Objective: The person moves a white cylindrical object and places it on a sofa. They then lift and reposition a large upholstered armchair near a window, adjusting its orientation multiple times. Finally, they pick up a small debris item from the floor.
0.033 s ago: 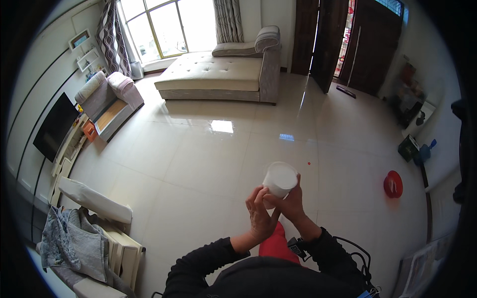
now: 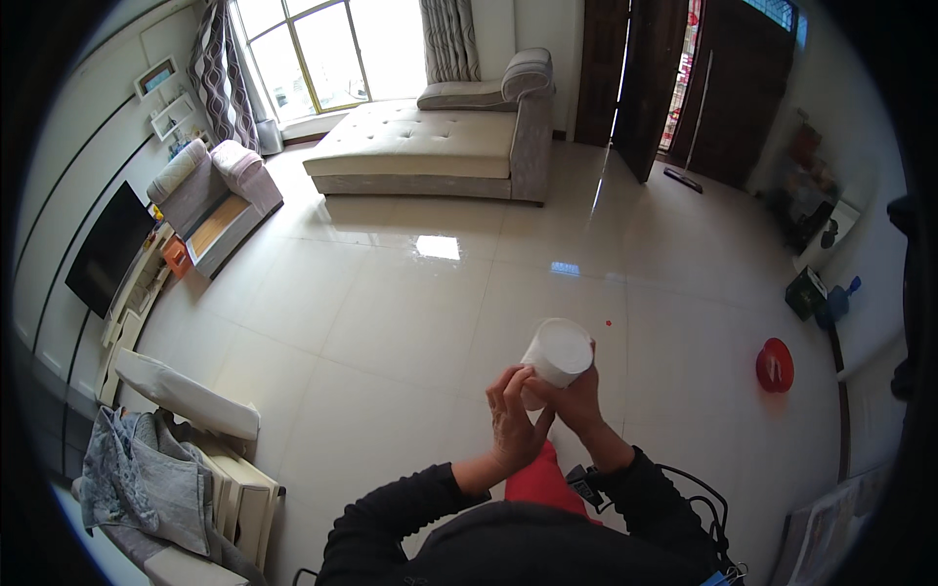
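Note:
A white cylinder, with a pale round end facing up, is held in front of my body above the floor. I cannot make out whether it is a tub or a paper roll. My right hand wraps around its right and near side, thumb across the front. Against its lower left side press the bent fingers of my left hand. Both hands meet just below the cylinder, partly hiding its lower part.
A red basin stands on the tiled floor at right, near a green box. A daybed lies under the window. At left are an armchair and a grey cloth over furniture. A dark door stands ajar.
The white cylinder and both hands have shifted slightly to the right, with the cylinder's round end tilted a little more toward me. The grip looks the same.

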